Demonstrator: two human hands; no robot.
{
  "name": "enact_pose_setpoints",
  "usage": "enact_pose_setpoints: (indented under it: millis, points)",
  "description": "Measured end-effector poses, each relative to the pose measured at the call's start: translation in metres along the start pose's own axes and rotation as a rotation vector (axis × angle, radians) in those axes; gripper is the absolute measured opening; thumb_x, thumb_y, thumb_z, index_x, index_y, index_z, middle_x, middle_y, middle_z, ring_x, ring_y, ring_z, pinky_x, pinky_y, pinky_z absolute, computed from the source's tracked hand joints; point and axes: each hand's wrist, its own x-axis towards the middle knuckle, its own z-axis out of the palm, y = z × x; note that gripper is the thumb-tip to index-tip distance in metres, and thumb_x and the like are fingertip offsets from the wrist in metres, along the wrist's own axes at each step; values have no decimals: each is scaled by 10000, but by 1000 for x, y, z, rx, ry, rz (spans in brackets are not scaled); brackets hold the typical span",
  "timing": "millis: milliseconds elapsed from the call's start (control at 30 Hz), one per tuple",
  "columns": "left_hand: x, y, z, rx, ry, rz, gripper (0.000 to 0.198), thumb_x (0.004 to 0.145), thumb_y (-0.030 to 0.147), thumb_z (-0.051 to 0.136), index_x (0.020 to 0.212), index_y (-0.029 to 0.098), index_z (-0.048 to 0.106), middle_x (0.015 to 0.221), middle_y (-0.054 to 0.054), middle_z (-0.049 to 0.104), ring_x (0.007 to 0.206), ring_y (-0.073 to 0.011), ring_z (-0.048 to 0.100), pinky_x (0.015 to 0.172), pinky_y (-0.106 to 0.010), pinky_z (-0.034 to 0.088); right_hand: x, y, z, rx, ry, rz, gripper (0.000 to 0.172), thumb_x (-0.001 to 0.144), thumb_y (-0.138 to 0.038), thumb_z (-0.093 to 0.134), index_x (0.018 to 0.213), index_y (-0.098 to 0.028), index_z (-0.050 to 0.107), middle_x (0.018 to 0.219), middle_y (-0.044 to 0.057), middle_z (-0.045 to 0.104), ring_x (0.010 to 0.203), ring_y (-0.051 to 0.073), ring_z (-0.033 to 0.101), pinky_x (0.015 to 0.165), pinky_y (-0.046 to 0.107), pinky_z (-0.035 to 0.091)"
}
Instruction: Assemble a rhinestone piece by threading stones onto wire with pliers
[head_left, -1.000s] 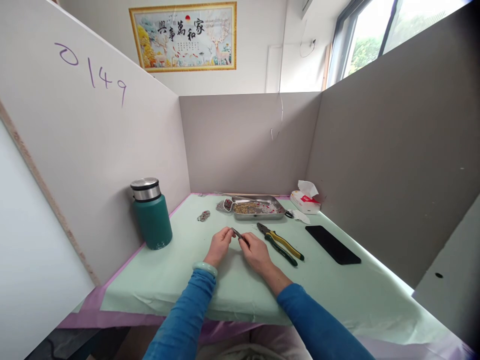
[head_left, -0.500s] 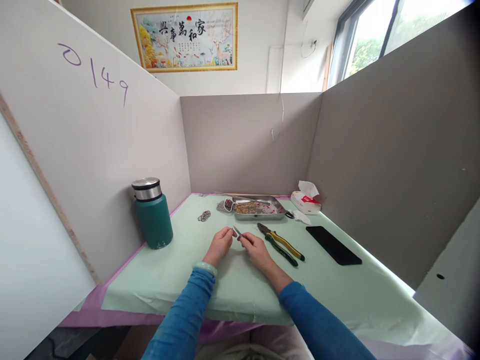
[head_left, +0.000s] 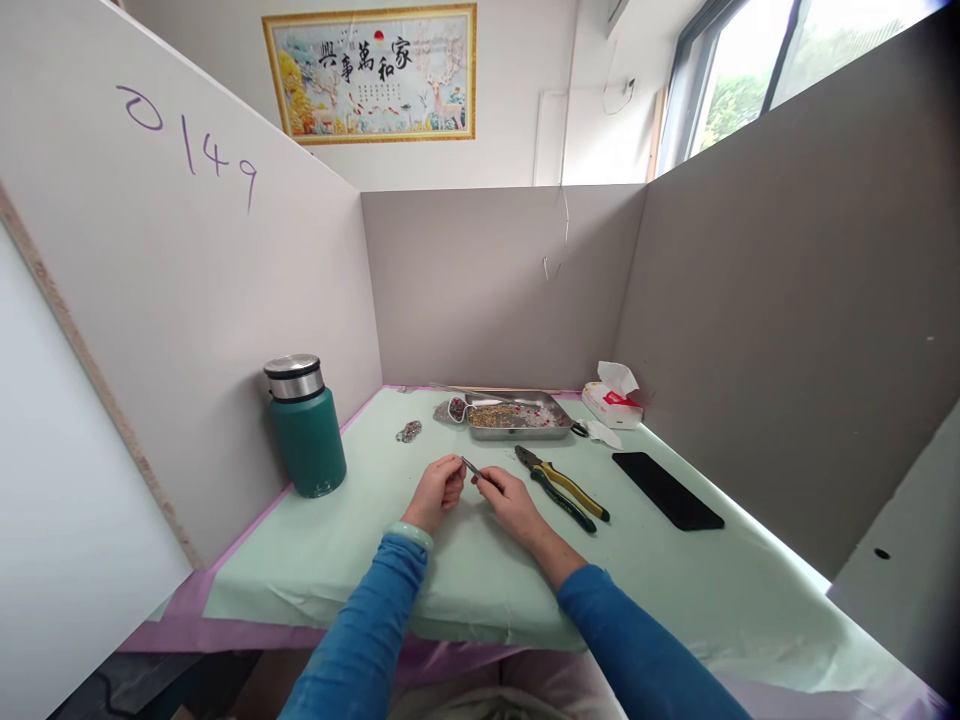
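My left hand [head_left: 439, 490] is closed in a pinch over the middle of the cloth, with a bracelet at its wrist. Whatever lies between its fingertips is too small to make out. Closed around slim metal tweezers [head_left: 472, 467], my right hand [head_left: 512, 503] is just beside it. The tweezers' tip points up and left and meets the left fingertips. To the right of my right hand lie large combination pliers [head_left: 562, 487] with green and yellow handles. Beyond both hands stands a metal tray [head_left: 519, 434] holding gold, clear and red beads.
A green bottle [head_left: 307, 430] stands at left. A small silvery chain-like pile [head_left: 409, 431] and a bag of beads [head_left: 452, 409] lie left of the tray. At right are a tissue box [head_left: 611, 403] and a black phone [head_left: 667, 490]. Grey panels [head_left: 502, 290] enclose the table.
The tweezers' tips were apart and are now together at my left fingertips. My left hand has shifted slightly left, its fingers curled in more.
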Motion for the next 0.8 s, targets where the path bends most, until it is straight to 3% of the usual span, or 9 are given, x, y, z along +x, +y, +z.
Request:
enact_pose_setpoints:
  millis: [333,533,700,800]
  points:
    - [-2,3,-4,21,-74,-58,265,762,392,435,591,215,336,449,104,162,378,-61,117,346,-197,127,-4,1,4,-196,36,-123,197,885,-265,420,876,-181,599,803,35,585,771,163,532,718,257,391]
    - [1,-3,1,170,52,19,206,782,373,446,668,202,437,434,113,195,375,-64,113,369,-206,96,-4,5,4,-300,72,-95,190,884,-258,416,841,-193,589,783,27,585,733,157,537,676,246,370]
    - [7,-8,1,320,171,132,188,756,302,498,615,179,478,487,70,355,445,-73,277,427,-207,190,-6,7,5,-367,109,-55,172,867,-258,437,804,-198,586,768,30,577,699,161,525,637,254,333]
    - [8,-9,2,367,192,159,186,768,307,489,636,177,502,513,62,373,473,-79,302,445,-207,215,-5,8,5,-363,108,-41,174,867,-256,435,820,-198,592,784,32,591,717,162,536,643,251,340]
